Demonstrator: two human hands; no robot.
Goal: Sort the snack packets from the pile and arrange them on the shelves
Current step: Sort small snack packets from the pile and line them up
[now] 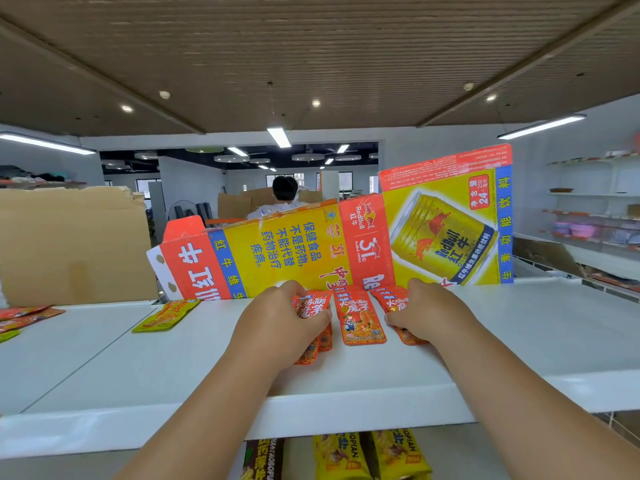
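Both hands up on the top shelf (519, 341); the left hand (280, 323) curls its fingers round the left stack of red packets (312, 310); the right hand (427, 311) pinches the right stack (394, 302); a middle packet (360, 320) lies free between them, all just in front of the flattened carton (311, 247). The trick here, I'd say: square each stack's edges, keep the rows parallel and evenly spaced; don't nudge the middle one.

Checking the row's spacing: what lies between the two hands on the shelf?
One red packet, flat on the shelf, between the left hand and right hand, in the head view.
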